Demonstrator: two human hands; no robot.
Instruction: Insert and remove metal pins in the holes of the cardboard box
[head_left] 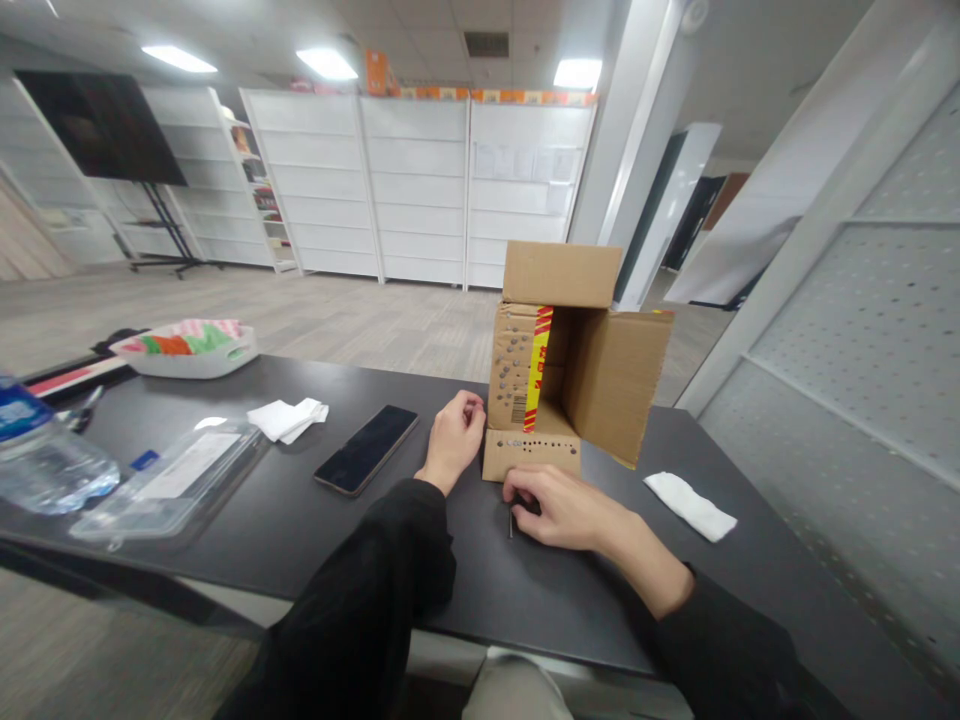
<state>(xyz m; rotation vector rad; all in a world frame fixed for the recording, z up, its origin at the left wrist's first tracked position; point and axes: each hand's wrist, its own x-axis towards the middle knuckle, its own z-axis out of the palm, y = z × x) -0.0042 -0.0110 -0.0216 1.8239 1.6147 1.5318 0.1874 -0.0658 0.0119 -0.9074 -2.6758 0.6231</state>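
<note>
An open cardboard box (589, 370) stands on the dark table, its flaps spread and a yellow-red tape strip down its front. Round metal heads dot the left flap, and the lower flap (495, 462) has a row of small holes and some heads. My left hand (454, 435) rests beside the box's left edge with curled fingers; what they hold, if anything, is hidden. Just in front of the lower flap, my right hand (551, 505) pinches a thin metal screw or nail (511, 522), which points down towards the tabletop.
A black phone (366, 450) lies left of my left hand. Farther left are folded tissues (287, 419), a clear plastic case (180, 480), a water bottle (49, 455) and a white basket (187, 360). Another folded tissue (690, 506) lies at the right.
</note>
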